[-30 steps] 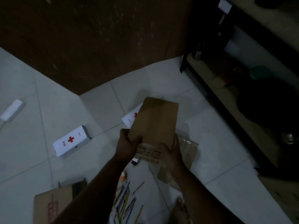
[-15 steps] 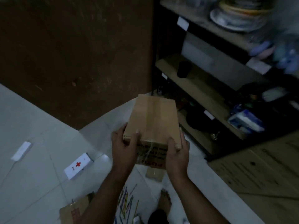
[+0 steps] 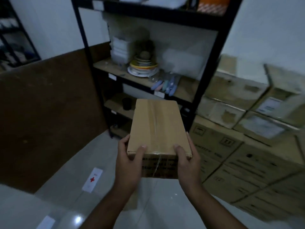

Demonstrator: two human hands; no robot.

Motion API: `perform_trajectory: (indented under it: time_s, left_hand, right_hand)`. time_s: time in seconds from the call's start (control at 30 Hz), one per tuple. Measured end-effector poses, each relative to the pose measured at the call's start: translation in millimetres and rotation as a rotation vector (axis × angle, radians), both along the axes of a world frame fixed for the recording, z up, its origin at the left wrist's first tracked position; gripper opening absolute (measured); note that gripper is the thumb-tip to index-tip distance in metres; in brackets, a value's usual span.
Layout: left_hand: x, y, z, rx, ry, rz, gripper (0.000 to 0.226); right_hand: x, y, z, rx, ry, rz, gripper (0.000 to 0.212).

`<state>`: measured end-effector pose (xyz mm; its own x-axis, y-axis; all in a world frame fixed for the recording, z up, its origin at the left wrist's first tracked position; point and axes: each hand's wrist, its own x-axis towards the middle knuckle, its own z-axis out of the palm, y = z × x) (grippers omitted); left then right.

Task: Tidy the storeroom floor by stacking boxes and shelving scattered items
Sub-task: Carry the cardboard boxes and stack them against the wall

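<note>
hidden: print on near side of cardboard box [image 3: 158, 126] blurred, fingers beneath it unseen | hold: left hand [image 3: 130, 162] and right hand [image 3: 188, 162] each clasp a near corner, thumbs on top, box aloft before the shelves [image 3: 107, 63] | change: view lifted since earlier, cartons [image 3: 247, 156] now in sight at right

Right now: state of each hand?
Left hand: gripping the box, near-left corner.
Right hand: gripping the same box, near-right corner.

Forearms extended forward, left grip [image 3: 128, 164] and right grip [image 3: 188, 162] clasping box [image 3: 156, 126], thumbs [image 3: 142, 149] on top
</note>
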<state>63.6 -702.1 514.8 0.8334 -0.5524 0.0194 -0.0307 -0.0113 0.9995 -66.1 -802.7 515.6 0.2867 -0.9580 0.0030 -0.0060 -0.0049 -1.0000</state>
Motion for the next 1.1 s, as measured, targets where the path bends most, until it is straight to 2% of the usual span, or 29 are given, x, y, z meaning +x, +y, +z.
perform_trajectory:
  time_s: [0.17,0.43,0.63,0.87,0.93,1.0,1.1]
  left_hand:
    - [-63.3,-26.7,10.3,-0.005,-0.013,-0.171,0.049]
    - [-204.6,-90.3,14.9,0.016,0.012,-0.410,0.049]
    - [-338.7,-146.2,13.1,0.046,0.114,-0.584,0.048]
    - [-447.3,-198.7,-0.1,0.184,0.267,-0.724,0.061]
    - [-466.9,-212.1,-8.2,0.242,0.281,-0.762,0.074]
    - [-480.9,-226.1,-16.1,0.281,0.291,-0.797,0.098]
    - [-495.3,-249.5,-21.5,0.300,0.297,-0.831,0.103]
  right_hand:
    - [-82.4,-20.1,20.1,-0.064,-0.011,-0.139,0.062]
    - [-248.2,-47.7,34.2,-0.162,0.056,-0.351,0.057]
    - [-394.8,-79.7,44.9,-0.268,0.264,-0.479,0.054]
    - [-503.3,-109.7,55.0,-0.286,0.517,-0.456,0.059]
    - [-522.1,-119.0,55.6,-0.308,0.620,-0.457,0.064]
    - [-534.7,-130.6,53.7,-0.346,0.702,-0.467,0.066]
    - [-545.0,-153.9,49.6,-0.374,0.763,-0.479,0.069]
